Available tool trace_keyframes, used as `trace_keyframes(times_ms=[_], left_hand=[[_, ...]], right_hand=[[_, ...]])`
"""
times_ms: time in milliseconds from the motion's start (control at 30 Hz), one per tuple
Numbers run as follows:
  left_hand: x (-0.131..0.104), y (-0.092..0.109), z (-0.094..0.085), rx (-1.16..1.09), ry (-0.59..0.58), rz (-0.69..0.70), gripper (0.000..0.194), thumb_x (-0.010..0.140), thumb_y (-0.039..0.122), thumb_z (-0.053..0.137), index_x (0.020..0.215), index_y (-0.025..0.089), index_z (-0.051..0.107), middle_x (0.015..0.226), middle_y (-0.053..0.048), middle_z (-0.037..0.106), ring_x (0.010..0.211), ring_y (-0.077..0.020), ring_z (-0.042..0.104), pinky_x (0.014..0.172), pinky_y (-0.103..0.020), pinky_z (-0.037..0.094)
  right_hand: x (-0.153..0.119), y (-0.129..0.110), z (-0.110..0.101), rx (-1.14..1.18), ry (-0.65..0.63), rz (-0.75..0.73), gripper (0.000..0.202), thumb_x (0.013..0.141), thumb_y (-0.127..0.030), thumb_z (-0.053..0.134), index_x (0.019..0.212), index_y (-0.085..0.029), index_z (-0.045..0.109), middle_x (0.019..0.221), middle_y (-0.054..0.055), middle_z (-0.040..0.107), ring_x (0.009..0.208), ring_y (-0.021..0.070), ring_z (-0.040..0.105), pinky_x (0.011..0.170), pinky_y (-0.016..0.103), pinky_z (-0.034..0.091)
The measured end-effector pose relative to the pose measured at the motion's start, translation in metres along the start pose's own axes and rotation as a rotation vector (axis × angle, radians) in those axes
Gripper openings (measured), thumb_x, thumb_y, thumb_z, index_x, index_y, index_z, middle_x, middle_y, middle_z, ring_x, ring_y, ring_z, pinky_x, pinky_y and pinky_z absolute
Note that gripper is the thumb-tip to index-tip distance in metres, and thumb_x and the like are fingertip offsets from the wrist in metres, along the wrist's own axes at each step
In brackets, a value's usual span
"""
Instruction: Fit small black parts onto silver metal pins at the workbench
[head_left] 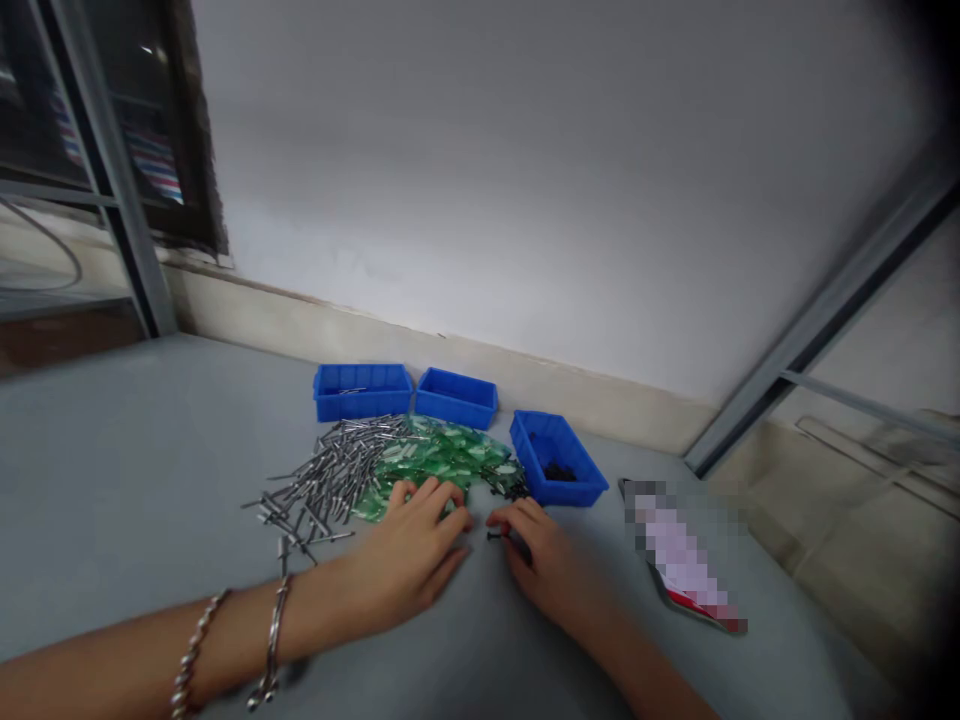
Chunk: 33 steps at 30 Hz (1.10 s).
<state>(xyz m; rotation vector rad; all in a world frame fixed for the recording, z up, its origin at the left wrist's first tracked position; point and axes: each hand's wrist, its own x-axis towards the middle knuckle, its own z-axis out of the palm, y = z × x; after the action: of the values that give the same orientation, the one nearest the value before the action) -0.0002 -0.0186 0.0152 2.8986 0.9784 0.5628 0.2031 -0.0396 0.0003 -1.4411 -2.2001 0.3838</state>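
My left hand (424, 540) rests palm down at the near edge of a heap of small green plastic packets (450, 455). Its fingers are bent but apart, and I see nothing held in them. Just to its right, my right hand (551, 565) is closed, with a small black screw (494, 536) poking out from between thumb and fingers. Beyond it lies a small cluster of black screws (514, 490), beside the packets. A pile of silvery metal rods, like rivets (330, 475), spreads to the left of the packets.
Three blue bins stand behind the piles: a left bin (364, 408) with a few rods, a middle bin (454, 412), and a right bin (574, 493) with black pieces. A blurred-out phone-like object (682, 560) lies at right. Metal frame posts and a wall border the table.
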Motion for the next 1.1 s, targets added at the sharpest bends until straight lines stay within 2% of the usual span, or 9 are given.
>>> trace_keyframes(times_ms=[167,400,533,700,1100], left_hand=[[0.001,0.0,0.006,-0.048,-0.027,-0.026,0.013,0.087,0.021,0.044,0.096,0.019,0.053,0.101,-0.01,0.049,0.089,-0.0262,0.045,0.073,-0.042,0.033],[-0.002,0.002,0.012,-0.087,-0.05,-0.081,0.012,0.087,0.022,0.047,0.098,0.018,0.052,0.095,-0.008,0.049,0.089,-0.0253,0.044,0.072,-0.039,0.031],[-0.002,0.002,0.01,-0.117,-0.039,-0.061,0.01,0.088,0.023,0.047,0.094,0.019,0.053,0.094,-0.007,0.048,0.088,-0.0248,0.045,0.07,-0.038,0.03],[-0.001,0.0,0.011,-0.134,-0.017,-0.036,0.011,0.089,0.025,0.046,0.088,0.018,0.055,0.094,-0.007,0.048,0.086,-0.0229,0.044,0.069,-0.037,0.029],[-0.003,0.001,0.01,-0.202,0.028,-0.002,0.007,0.088,0.02,0.049,0.088,0.017,0.056,0.096,-0.006,0.046,0.087,-0.0217,0.043,0.071,-0.035,0.027]], right_hand=[[0.001,0.0,0.0,0.043,0.033,-0.053,0.033,0.075,0.0,0.04,0.096,-0.021,0.056,0.094,0.003,0.055,0.092,0.0149,0.051,0.081,0.027,0.041],[0.001,-0.007,0.0,0.123,0.062,-0.143,0.024,0.079,-0.005,0.042,0.088,-0.021,0.056,0.089,0.002,0.058,0.09,0.014,0.053,0.08,0.025,0.04],[0.0,-0.012,-0.002,0.172,0.066,-0.136,0.018,0.079,-0.009,0.045,0.082,-0.022,0.057,0.082,-0.001,0.059,0.076,0.0117,0.053,0.069,0.022,0.04],[0.0,-0.014,-0.003,0.22,0.067,-0.121,0.013,0.079,-0.013,0.047,0.077,-0.021,0.057,0.074,-0.002,0.056,0.062,0.0093,0.047,0.056,0.02,0.035],[0.0,-0.009,0.003,0.277,0.094,-0.167,0.014,0.075,-0.008,0.051,0.075,-0.02,0.057,0.071,-0.002,0.054,0.059,0.0088,0.042,0.054,0.02,0.031]])
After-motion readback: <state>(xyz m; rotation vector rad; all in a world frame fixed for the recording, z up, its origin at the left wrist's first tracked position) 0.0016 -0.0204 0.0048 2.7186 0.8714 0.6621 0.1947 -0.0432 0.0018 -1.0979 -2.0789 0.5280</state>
